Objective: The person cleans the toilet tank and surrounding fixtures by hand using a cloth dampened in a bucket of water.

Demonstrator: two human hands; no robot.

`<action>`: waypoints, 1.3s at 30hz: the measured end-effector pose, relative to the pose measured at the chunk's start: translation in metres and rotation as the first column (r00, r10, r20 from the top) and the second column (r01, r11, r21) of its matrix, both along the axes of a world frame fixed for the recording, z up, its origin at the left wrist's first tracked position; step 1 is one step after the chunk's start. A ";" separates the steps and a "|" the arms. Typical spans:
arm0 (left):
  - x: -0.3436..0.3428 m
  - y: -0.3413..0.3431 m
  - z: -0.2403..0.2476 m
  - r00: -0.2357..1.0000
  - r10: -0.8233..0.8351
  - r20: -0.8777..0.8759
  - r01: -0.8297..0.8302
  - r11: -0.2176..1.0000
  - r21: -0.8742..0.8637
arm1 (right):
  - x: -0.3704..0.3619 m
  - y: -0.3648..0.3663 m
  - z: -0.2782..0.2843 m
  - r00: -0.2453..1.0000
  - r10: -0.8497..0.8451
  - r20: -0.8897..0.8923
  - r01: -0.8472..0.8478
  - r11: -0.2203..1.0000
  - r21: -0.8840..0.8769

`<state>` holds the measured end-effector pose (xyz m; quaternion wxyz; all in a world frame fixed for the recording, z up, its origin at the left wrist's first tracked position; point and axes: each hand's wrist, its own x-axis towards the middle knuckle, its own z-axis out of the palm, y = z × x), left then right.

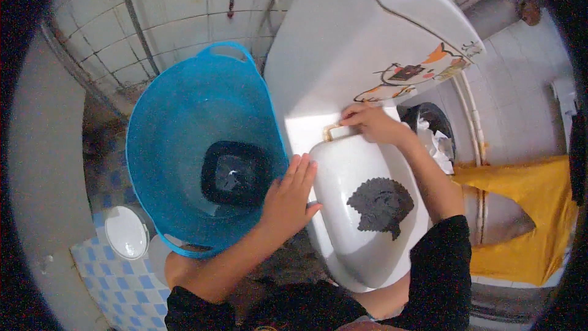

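A white toilet with its lid (pixel 343 190) down stands before me. My left hand (pixel 291 191) lies with fingers stretched out and held close together, touching the lid's left edge. My right hand (pixel 373 124) is at the back of the lid, fingers bent beside the yellowed hinge (pixel 331 131). What those fingers grip, if anything, is hidden. A crumpled dark grey cloth (pixel 381 207) with a scalloped edge rests on the lid, below my right hand.
Left of the toilet stands a large blue tub (pixel 177 110) with water and a dark square basin (pixel 236 175) inside. A white lidded bucket (pixel 127 232) is on the tiled floor. To the right are a black bin (pixel 438 116) with paper and a yellow cloth (pixel 539 202).
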<state>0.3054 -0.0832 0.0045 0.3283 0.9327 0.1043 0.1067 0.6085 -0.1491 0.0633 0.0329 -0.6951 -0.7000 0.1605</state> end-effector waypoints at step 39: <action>-0.010 0.018 0.000 0.999 -0.044 -0.009 0.045 0.998 0.035 | -0.030 0.015 -0.004 0.993 -0.109 -0.041 0.110 0.994 0.026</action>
